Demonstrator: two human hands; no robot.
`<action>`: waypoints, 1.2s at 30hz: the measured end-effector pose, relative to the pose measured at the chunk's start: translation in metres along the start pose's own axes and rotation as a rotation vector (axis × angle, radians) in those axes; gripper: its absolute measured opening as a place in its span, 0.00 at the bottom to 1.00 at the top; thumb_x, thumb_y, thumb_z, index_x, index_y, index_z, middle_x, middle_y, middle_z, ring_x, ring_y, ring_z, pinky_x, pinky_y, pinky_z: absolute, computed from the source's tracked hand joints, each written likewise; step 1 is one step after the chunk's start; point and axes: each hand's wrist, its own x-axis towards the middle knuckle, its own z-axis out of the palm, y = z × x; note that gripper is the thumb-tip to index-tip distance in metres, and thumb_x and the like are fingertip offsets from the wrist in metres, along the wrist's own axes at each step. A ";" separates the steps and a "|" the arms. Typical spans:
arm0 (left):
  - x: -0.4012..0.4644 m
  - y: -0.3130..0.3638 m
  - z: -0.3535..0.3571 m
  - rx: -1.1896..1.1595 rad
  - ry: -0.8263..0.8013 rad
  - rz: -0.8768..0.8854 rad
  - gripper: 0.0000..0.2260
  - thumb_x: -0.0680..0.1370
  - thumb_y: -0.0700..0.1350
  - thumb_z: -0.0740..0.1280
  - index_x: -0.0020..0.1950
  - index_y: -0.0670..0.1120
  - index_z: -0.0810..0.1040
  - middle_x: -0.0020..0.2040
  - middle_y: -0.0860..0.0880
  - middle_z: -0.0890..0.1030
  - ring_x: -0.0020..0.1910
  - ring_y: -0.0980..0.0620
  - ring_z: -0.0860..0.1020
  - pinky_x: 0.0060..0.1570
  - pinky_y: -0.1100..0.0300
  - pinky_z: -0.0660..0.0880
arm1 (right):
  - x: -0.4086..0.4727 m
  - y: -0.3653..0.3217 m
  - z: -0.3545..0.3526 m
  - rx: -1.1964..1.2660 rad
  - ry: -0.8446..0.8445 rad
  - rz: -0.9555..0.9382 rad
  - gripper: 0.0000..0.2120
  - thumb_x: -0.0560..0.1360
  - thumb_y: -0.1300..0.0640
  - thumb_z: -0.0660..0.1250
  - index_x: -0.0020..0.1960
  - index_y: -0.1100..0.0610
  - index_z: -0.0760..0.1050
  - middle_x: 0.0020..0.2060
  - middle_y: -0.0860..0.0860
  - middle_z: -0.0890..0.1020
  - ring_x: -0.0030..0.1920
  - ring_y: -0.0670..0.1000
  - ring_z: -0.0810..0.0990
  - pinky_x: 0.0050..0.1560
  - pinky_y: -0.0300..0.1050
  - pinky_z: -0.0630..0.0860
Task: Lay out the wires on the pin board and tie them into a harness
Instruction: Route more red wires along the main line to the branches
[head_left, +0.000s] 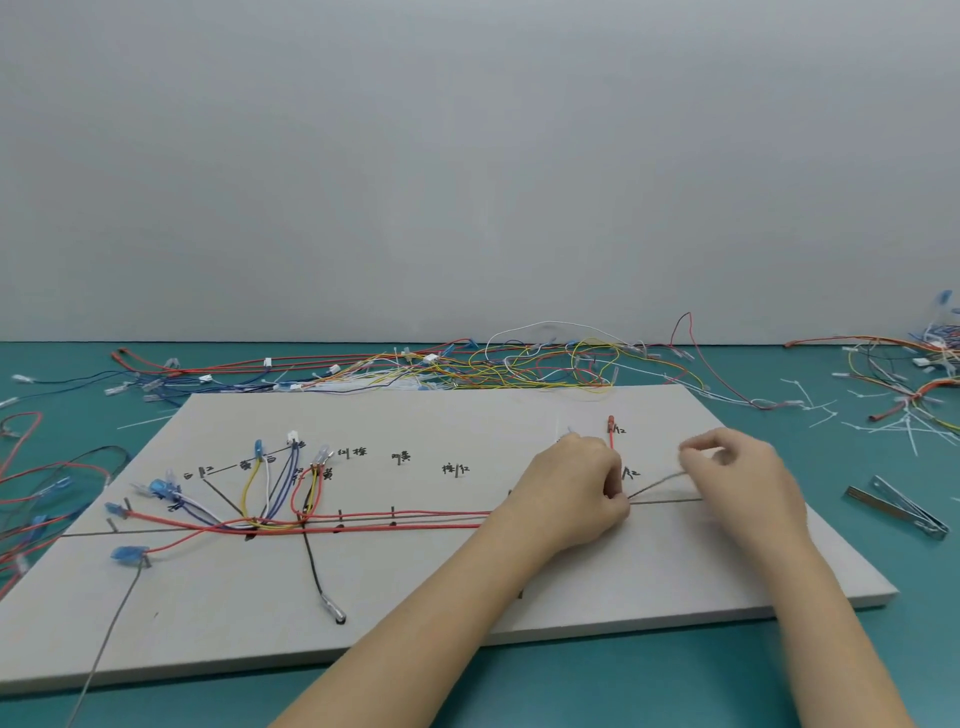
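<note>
Many loose wires (519, 364) behind pin board (467, 582).

A matt, pale grey pin board (426, 587) with a smooth, paper-like face marked in black ink lies on a smooth teal table (883, 649) with a dull sheen. Glossy plastic-sheathed wires (395, 519) — red, yellow, blue, white — run past thin dark metal pins (392, 512), some ending in translucent blue plastic connector sleeves (127, 554). Shiny bare-metal tweezers (906, 506) rest beside the board; white plastic cable ties (909, 431) litter the table — behind it, a flat matt grey wall (467, 156).
</note>
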 end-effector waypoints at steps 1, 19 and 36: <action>0.000 0.000 0.000 -0.008 0.000 -0.009 0.05 0.75 0.42 0.65 0.43 0.43 0.80 0.44 0.47 0.80 0.50 0.46 0.73 0.49 0.51 0.75 | 0.003 0.005 -0.007 0.081 0.028 0.039 0.05 0.70 0.54 0.65 0.40 0.47 0.79 0.38 0.44 0.80 0.42 0.49 0.77 0.39 0.44 0.68; -0.007 -0.004 0.006 -0.098 0.071 -0.044 0.05 0.75 0.44 0.66 0.41 0.45 0.79 0.41 0.51 0.78 0.48 0.51 0.72 0.45 0.54 0.74 | 0.018 0.037 -0.032 1.287 0.158 0.459 0.02 0.75 0.68 0.68 0.46 0.64 0.75 0.44 0.54 0.81 0.42 0.46 0.81 0.39 0.30 0.78; -0.007 -0.005 0.009 -0.110 0.077 -0.049 0.05 0.76 0.45 0.66 0.42 0.46 0.79 0.42 0.52 0.77 0.49 0.51 0.72 0.47 0.54 0.74 | 0.023 0.046 -0.008 0.372 0.437 0.376 0.11 0.69 0.65 0.69 0.50 0.56 0.84 0.45 0.52 0.84 0.44 0.51 0.76 0.51 0.44 0.71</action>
